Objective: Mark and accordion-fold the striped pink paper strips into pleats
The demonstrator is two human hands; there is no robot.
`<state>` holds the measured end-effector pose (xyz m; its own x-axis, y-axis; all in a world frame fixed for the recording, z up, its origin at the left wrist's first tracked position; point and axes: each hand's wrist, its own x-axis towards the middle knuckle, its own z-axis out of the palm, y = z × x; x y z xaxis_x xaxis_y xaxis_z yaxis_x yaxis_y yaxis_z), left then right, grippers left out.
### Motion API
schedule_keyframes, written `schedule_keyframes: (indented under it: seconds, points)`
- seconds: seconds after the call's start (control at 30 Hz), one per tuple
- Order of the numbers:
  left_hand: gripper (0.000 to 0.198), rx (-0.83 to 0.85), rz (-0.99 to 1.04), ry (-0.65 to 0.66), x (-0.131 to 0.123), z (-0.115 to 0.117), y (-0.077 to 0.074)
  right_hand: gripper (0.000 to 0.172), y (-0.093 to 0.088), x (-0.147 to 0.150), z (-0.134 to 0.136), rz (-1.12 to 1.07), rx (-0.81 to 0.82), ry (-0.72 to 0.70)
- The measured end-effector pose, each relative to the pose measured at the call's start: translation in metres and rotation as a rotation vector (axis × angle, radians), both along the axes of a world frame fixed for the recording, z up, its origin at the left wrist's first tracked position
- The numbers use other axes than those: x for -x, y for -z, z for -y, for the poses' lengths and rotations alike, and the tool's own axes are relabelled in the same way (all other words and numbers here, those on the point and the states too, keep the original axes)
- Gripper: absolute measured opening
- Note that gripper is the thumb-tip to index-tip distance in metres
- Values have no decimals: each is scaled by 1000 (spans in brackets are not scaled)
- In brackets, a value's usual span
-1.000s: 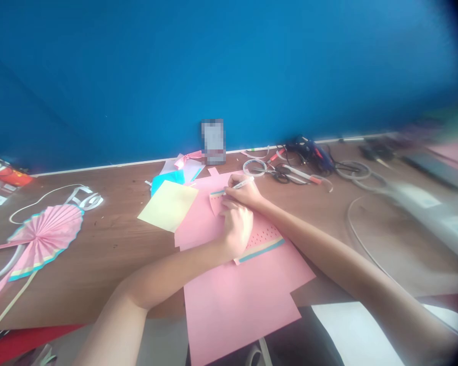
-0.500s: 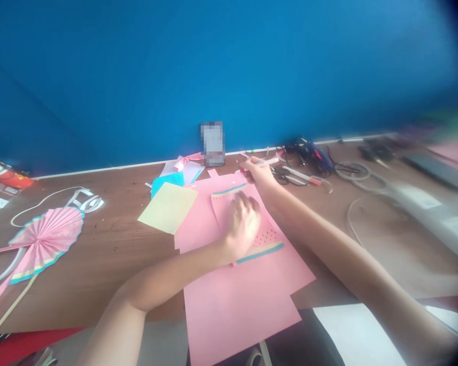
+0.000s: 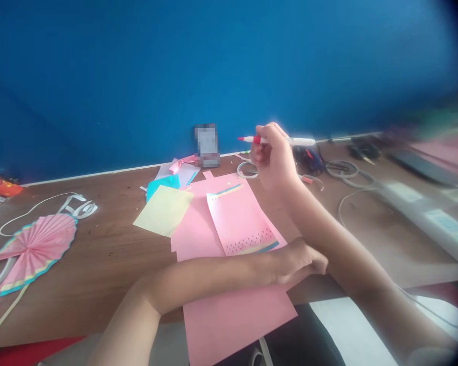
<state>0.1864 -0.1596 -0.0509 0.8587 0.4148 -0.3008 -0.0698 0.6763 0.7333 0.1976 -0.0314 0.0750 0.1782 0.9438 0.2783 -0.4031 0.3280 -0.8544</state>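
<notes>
My right hand (image 3: 274,160) is raised above the brown table (image 3: 103,254), fingers closed round a white marker with a red tip (image 3: 278,140) that points left. My left hand (image 3: 295,264) lies on its side on a large pink sheet (image 3: 232,315), fingers curled together, just below a smaller pink paper (image 3: 238,218) with blue and yellow stripes and rows of small dots. My left forearm crosses the large sheet under my right forearm.
A yellow sheet (image 3: 163,209) and a turquoise sheet (image 3: 163,184) lie left of the pink papers. A pink pleated paper fan (image 3: 34,244) lies far left. Scissors, tape rolls and cables (image 3: 316,162) clutter the back right. A white power strip (image 3: 431,218) sits right. A blue wall stands behind.
My right hand lifted the marker off the striped paper and up to the right. My left hand slid off that paper toward me and to the right.
</notes>
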Motion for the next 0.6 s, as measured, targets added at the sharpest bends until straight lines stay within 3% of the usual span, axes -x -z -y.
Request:
schedule_keyframes:
  seconds: [0.1, 0.17, 0.3, 0.33, 0.4, 0.5, 0.6]
  points:
    - [17, 100, 113, -38, -2, -9, -9, 35, 3, -9, -12, -49, 38, 8]
    - [28, 85, 159, -90, -1, -25, -18, 34, 3, -16, -19, -55, 44, 17]
    - [56, -290, 58, -465, 3, -72, -38, 27, -3, -30, -24, -63, 5, 68]
    - [60, -426, 9, -485, 5, -79, -40, 24, -6, -35, -24, -96, 9, 84]
    - [59, -720, -169, -353, 9, -82, -37, 23, -10, -43, -25, -145, 18, 121]
    - [46, -1297, -390, 17, 14, -58, -15, 27, -13, -55, -27, -120, 5, 176]
    - [48, -1801, -371, 280, 9, -32, 12, 30, -12, -61, -31, -57, 14, 152]
